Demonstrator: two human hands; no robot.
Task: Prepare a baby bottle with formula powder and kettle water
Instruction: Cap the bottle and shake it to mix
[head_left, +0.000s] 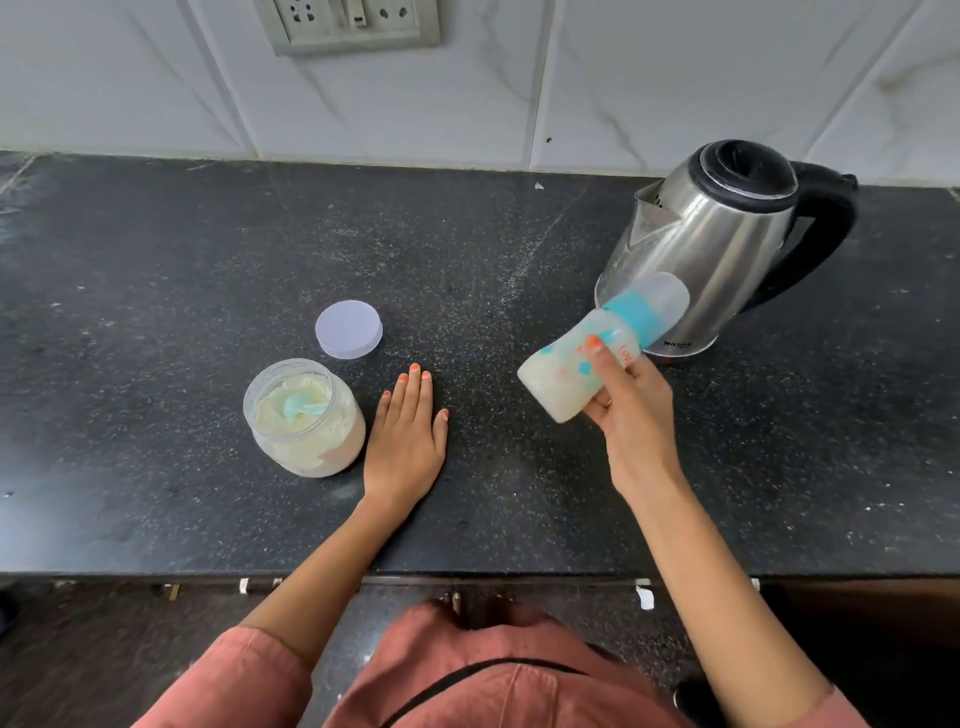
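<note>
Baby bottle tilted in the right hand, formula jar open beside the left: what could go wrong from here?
1. The baby bottle is held tilted in the right hand, milky liquid inside; if the cap isn't tight, it may leak.
2. The formula jar stands open beside the flat left hand, its lid lying apart; a nudge could spill powder.
3. The bottle's cap end is near the kettle and could knock it.

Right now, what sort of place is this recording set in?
Most likely a home kitchen: a dark speckled stone countertop against a white tiled wall with a socket panel, and an electric kettle standing on it.
</note>
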